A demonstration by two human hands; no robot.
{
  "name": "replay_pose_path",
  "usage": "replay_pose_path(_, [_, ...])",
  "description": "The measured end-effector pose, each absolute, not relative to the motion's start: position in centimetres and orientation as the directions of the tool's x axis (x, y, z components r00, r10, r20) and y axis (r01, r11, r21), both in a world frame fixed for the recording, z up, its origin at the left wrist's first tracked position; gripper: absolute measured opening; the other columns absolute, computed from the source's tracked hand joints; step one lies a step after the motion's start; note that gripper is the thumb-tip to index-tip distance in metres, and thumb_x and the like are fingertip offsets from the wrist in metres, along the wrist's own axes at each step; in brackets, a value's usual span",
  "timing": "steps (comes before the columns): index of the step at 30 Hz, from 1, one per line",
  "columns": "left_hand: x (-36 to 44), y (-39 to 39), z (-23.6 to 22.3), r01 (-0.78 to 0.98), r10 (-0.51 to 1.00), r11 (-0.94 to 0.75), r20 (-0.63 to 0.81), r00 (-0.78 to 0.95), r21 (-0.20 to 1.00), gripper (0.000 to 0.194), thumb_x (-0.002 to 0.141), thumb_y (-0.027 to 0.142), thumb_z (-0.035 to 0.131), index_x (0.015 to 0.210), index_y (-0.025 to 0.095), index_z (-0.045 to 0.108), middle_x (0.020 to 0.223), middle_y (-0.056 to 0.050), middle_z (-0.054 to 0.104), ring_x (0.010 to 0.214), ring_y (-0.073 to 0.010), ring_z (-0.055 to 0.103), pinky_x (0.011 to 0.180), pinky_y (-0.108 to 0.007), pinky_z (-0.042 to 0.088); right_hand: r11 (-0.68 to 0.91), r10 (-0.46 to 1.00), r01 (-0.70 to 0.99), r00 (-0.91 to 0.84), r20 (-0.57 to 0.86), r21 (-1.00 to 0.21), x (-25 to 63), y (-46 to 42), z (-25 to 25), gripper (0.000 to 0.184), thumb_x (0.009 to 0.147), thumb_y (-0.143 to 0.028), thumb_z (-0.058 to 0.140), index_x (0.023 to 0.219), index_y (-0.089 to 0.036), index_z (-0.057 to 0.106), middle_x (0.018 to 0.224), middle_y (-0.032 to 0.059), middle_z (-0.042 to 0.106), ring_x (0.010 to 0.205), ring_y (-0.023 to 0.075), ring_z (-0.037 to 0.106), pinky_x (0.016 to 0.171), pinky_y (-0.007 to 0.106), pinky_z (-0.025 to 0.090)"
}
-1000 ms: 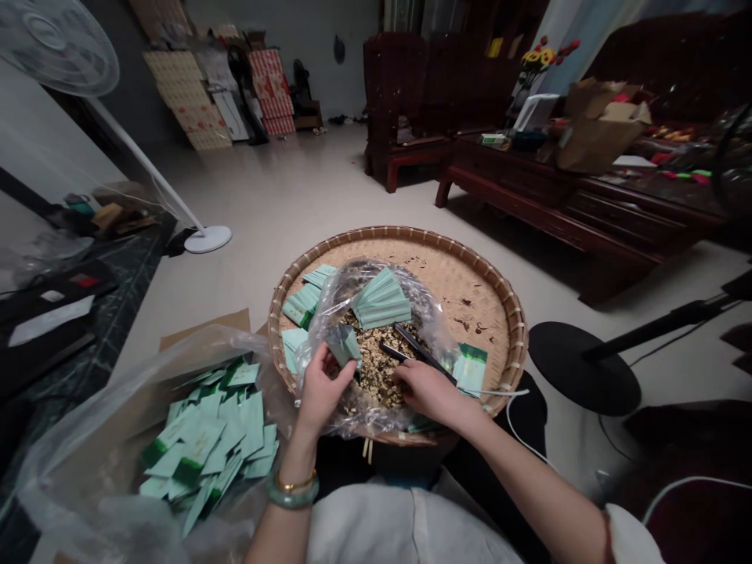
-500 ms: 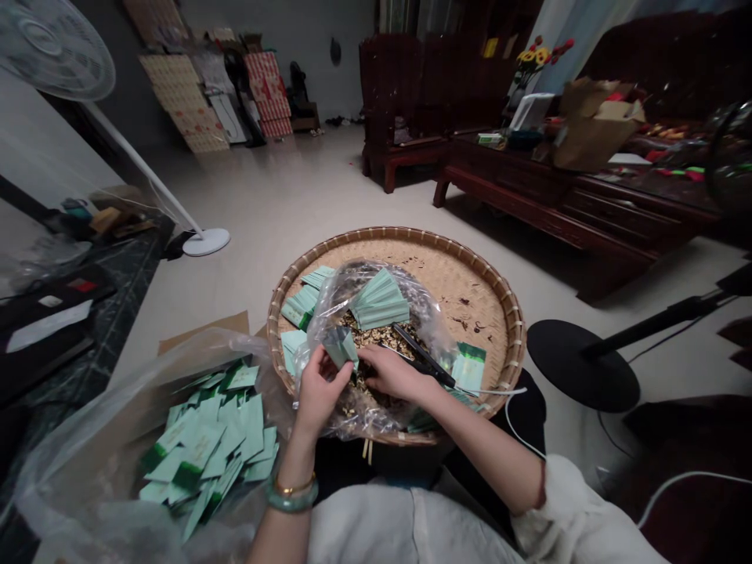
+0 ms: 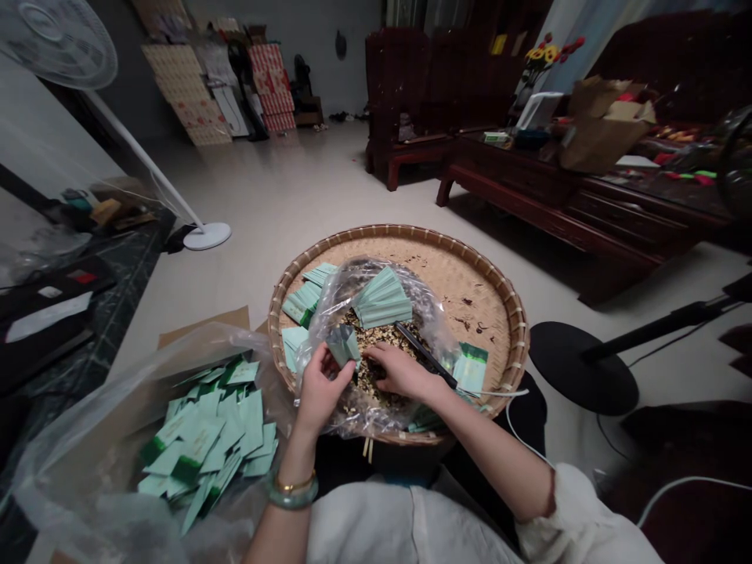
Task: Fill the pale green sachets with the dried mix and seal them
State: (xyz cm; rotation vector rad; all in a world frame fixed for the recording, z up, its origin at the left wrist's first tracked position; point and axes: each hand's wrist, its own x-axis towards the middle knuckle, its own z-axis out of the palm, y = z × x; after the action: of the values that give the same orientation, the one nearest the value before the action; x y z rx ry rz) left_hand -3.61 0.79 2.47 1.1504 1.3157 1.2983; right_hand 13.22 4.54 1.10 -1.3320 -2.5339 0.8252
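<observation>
**Left hand** (image 3: 320,389) pinching a **pale-green paper sachet** (image 3: 342,346) between thumb and fingers, over **dried flakes** (image 3: 376,343) in a **clear plastic bag** (image 3: 432,321), within a **round bamboo tray** (image 3: 399,233). **Right hand** (image 3: 399,372) curled at the flakes; whether it pinches anything cannot be told. Sachet probably light and soft, best held by its edges.

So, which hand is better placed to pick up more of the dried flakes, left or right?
Probably the right hand: its fingers are already down in the dried flakes inside the plastic bag, while the left hand holds the small green packet.
</observation>
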Motion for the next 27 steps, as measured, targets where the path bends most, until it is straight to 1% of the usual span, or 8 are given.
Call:
replay_pose_path(2, [-3.6, 0.8, 2.4, 0.014, 0.991, -0.001, 0.003, -0.131, 1.0, 0.036, 0.064, 0.03, 0.07, 0.094, 0.016, 0.056, 0.092, -0.006, 0.069, 0.085, -0.0191, 0.066, 0.081, -0.031, 0.051, 0.449, 0.798, 0.712, -0.591, -0.116, -0.541, 13.2, 4.5, 0.9, 0.049, 0.063, -0.005, 0.066, 0.111, -0.015, 0.058, 0.106, 0.0088, 0.058, 0.094, 0.0209, 0.056, 0.076, 0.027, 0.042])
replay_pose_path(7, [-3.6, 0.9, 2.3, 0.012, 0.991, -0.002, 0.004, -0.136, 1.0, 0.037, 0.063, 0.03, 0.07, 0.094, 0.016, 0.056, 0.09, -0.005, 0.069, 0.082, -0.0184, 0.066, 0.078, -0.031, 0.052, 0.393, 0.821, 0.678, -0.563, -0.094, -0.621, 13.5, 4.8, 0.5, 0.029, 0.063, -0.005, 0.063, 0.091, -0.014, 0.066, 0.091, 0.0065, 0.066, 0.085, 0.0203, 0.06, 0.074, 0.026, 0.042])
replay_pose_path(10, [-3.7, 0.9, 2.1, 0.016, 0.992, -0.016, 0.017, -0.124, 1.0, 0.036, 0.064, 0.029, 0.07, 0.094, 0.016, 0.056, 0.09, -0.005, 0.069, 0.082, -0.0184, 0.066, 0.078, -0.031, 0.052, 0.342, 0.838, 0.633, -0.54, -0.081, -0.694, 14.2, 5.1, 0.2, 0.026, 0.064, -0.007, 0.063, 0.088, -0.017, 0.068, 0.085, 0.0024, 0.069, 0.082, 0.0179, 0.062, 0.074, 0.024, 0.044])
replay_pose_path(15, [-3.6, 0.8, 1.7, 0.067, 0.994, -0.03, 0.037, -0.104, 0.997, 0.041, 0.067, 0.029, 0.069, 0.103, 0.015, 0.055, 0.096, -0.007, 0.067, 0.084, -0.018, 0.065, 0.079, -0.031, 0.052, -0.085, 0.849, 0.283, -0.482, -0.218, -0.955, 15.5, 5.1, -0.4, 0.023, 0.062, -0.016, 0.067, 0.085, -0.016, 0.065, 0.08, -0.0008, 0.067, 0.058, 0.0117, 0.06, 0.059, 0.024, 0.049])
replay_pose_path(18, [-3.6, 0.8, 1.4, 0.117, 0.996, -0.03, 0.04, -0.084, 0.993, 0.047, 0.069, 0.029, 0.068, 0.111, 0.015, 0.053, 0.104, -0.009, 0.066, 0.086, -0.0183, 0.065, 0.081, -0.032, 0.051, -0.339, 0.811, 0.05, -0.489, -0.32, -0.939, 15.9, 4.8, -0.1, 0.026, 0.061, -0.018, 0.068, 0.086, -0.016, 0.062, 0.07, -0.002, 0.065, 0.057, 0.0112, 0.061, 0.059, 0.024, 0.05])
replay_pose_path(21, [-3.6, 0.8, 1.2, 0.171, 0.996, -0.033, 0.046, -0.071, 0.985, 0.049, 0.07, 0.029, 0.068, 0.115, 0.016, 0.053, 0.106, -0.009, 0.065, 0.086, -0.0186, 0.065, 0.081, -0.032, 0.052, -0.471, 0.792, -0.1, -0.485, -0.37, -0.876, 16.1, 4.7, 0.4, 0.032, 0.062, -0.013, 0.061, 0.093, -0.016, 0.061, 0.067, -0.0021, 0.065, 0.069, 0.0131, 0.066, 0.068, 0.024, 0.051])
replay_pose_path(24, [-3.6, 0.8, 0.9, 0.184, 0.996, -0.031, 0.047, -0.082, 0.982, 0.049, 0.071, 0.03, 0.068, 0.115, 0.016, 0.053, 0.106, -0.01, 0.065, 0.087, -0.0191, 0.065, 0.081, -0.033, 0.052, -0.443, 0.818, -0.086, -0.446, -0.363, -0.893, 15.8, 4.7, 0.4, 0.041, 0.062, -0.01, 0.054, 0.102, -0.018, 0.06, 0.08, -0.0001, 0.067, 0.081, 0.0151, 0.068, 0.078, 0.027, 0.051])
replay_pose_path(27, [-3.7, 0.8, 0.8, 0.153, 0.993, -0.038, 0.054, -0.104, 0.988, 0.049, 0.07, 0.03, 0.068, 0.115, 0.015, 0.053, 0.108, -0.01, 0.065, 0.089, -0.0193, 0.065, 0.083, -0.033, 0.051, -0.159, 0.904, 0.132, -0.38, -0.198, -0.978, 14.9, 4.8, 0.0, 0.044, 0.066, -0.008, 0.053, 0.108, -0.019, 0.06, 0.109, 0.0052, 0.065, 0.103, 0.0195, 0.061, 0.094, 0.036, 0.045])
